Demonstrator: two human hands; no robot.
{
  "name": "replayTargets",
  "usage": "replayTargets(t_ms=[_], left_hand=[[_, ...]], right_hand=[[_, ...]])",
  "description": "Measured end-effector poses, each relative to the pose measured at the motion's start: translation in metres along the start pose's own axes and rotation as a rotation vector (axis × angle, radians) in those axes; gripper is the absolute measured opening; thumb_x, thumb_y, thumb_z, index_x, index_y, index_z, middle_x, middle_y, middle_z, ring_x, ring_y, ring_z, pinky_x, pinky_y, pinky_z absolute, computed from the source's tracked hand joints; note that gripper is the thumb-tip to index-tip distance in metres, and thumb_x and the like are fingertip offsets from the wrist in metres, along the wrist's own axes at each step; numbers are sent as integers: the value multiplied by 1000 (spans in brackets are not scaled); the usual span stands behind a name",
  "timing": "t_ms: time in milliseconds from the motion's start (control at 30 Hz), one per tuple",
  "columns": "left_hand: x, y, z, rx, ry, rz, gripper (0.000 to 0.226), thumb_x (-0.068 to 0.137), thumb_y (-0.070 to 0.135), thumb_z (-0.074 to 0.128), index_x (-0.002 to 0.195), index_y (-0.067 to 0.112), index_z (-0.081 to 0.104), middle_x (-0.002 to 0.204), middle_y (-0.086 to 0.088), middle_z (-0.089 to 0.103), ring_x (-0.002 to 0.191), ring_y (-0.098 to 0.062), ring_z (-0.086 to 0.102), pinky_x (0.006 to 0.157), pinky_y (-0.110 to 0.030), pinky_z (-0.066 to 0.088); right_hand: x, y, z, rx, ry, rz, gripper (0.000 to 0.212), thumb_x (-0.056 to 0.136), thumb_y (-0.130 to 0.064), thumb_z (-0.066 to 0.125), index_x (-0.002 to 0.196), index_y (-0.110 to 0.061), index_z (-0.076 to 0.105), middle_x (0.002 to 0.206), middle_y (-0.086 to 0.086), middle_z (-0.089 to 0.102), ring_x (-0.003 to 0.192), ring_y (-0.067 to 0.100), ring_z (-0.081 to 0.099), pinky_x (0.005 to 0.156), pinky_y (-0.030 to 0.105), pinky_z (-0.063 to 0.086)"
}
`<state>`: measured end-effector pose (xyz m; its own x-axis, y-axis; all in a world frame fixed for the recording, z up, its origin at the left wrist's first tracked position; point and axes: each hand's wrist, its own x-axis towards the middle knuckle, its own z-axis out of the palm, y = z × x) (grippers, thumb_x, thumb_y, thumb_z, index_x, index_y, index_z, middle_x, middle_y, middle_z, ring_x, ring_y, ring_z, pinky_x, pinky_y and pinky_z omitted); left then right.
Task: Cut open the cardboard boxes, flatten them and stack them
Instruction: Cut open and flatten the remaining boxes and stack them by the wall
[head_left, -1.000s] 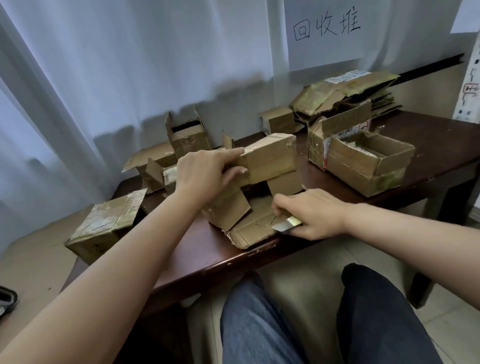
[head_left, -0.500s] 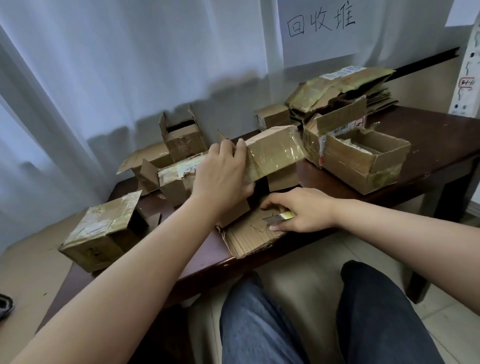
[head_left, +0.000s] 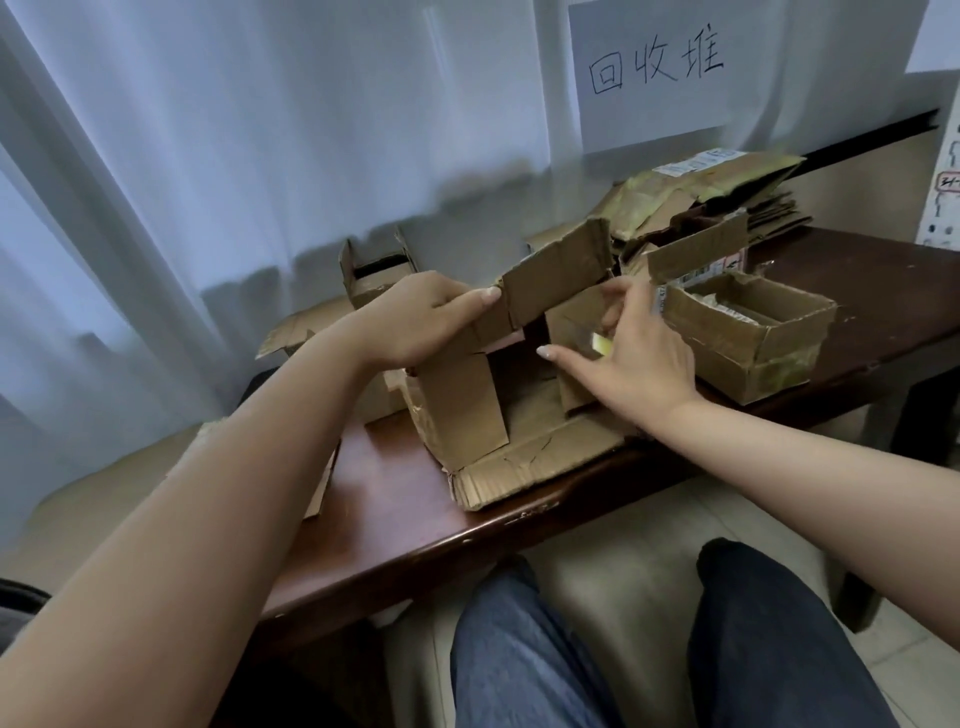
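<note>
Head view: the opened cardboard box (head_left: 498, 395) sits at centre on the dark wooden table (head_left: 395, 499). The left hand (head_left: 415, 322), at nine o'clock, grips its raised flap; the right hand (head_left: 639, 358), at three o'clock, presses its side panel, fingers spread, pinning a small yellow-handled cutter (head_left: 600, 344). Light, creased cardboard likely folds easily; hold at flap edges.

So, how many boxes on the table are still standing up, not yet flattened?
3 visible: the cut-open box between both hands, the open box to its right, and the small open box behind the left hand. Arms may hide others.
</note>
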<state>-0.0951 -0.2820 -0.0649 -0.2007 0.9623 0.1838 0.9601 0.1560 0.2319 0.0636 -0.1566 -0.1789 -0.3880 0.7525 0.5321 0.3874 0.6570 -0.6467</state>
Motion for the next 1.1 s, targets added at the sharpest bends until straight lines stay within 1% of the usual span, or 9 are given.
replayTargets(t_ms=[67, 133, 267, 367, 467, 567, 700, 833, 1100], left_hand=[[-2, -3, 0, -63, 33, 15, 54, 101, 43, 41, 71, 0, 53, 62, -6, 38, 53, -11, 37, 55, -29, 31], [-2, -6, 0, -131, 73, 26, 42, 100, 41, 46, 86, 5, 62, 67, -5, 49, 59, -11, 44, 58, -27, 37], [1, -16, 1, -134, 180, 16, 27, 93, 43, 59, 105, 19, 55, 72, 4, 60, 60, -6, 54, 58, -19, 45], [2, -31, 8, -61, 504, 92, 26, 85, 42, 67, 95, 27, 47, 90, 4, 62, 83, -15, 64, 76, -40, 54], [-2, -39, 16, 83, 812, -15, 22, 82, 39, 70, 88, 25, 54, 104, 0, 55, 96, -21, 59, 76, -33, 48], [-6, -42, 31, 99, 919, -169, 35, 81, 36, 73, 109, 19, 61, 125, -11, 48, 117, -28, 47, 87, -29, 41], [-5, -39, 64, 160, 883, -351, 87, 76, 42, 78, 148, 26, 33, 155, -16, 16, 142, -33, 18, 108, -44, 33], [4, -31, 85, 137, 852, -480, 126, 67, 49, 83, 155, 15, 0, 159, -20, -7, 147, -38, 1, 112, -54, 32], [13, -32, 91, 215, 804, -585, 135, 64, 47, 85, 154, 17, -11, 158, -24, -17, 147, -40, -8, 110, -61, 25]], right_hand=[[2, -6, 4, -24, -3, 45, 97, 65, -72, 67, 135, -19, 27, 128, 3, 47, 108, 26, 57, 81, 38, 48], [2, -10, 9, -103, -3, 52, 104, 64, -73, 68, 138, -16, 23, 136, 6, 39, 109, 27, 57, 76, 37, 47], [3, -12, 14, -123, -29, 41, 85, 80, -48, 68, 142, -16, 20, 135, 5, 45, 108, 30, 59, 71, 32, 38], [7, -7, 7, -13, -52, 64, 65, 85, -27, 64, 140, -21, 29, 124, 1, 57, 109, 29, 59, 78, 34, 40], [13, -2, -2, 45, -59, 85, 53, 87, -20, 60, 135, -25, 38, 123, 2, 58, 112, 31, 56, 87, 38, 43], [16, 3, -4, 61, -77, 72, 54, 86, -18, 57, 135, -30, 38, 120, 4, 61, 112, 33, 56, 87, 39, 43], [20, 5, -5, 94, -68, 70, 56, 85, -19, 57, 134, -36, 38, 119, 0, 64, 111, 32, 57, 85, 37, 41], [21, 7, -7, 112, -70, 56, 53, 83, -20, 58, 131, -35, 41, 118, -1, 65, 111, 31, 57, 88, 39, 44], [21, 13, -9, 118, -65, 59, 44, 82, -20, 58, 122, -34, 44, 107, -2, 66, 101, 32, 59, 79, 36, 44]])
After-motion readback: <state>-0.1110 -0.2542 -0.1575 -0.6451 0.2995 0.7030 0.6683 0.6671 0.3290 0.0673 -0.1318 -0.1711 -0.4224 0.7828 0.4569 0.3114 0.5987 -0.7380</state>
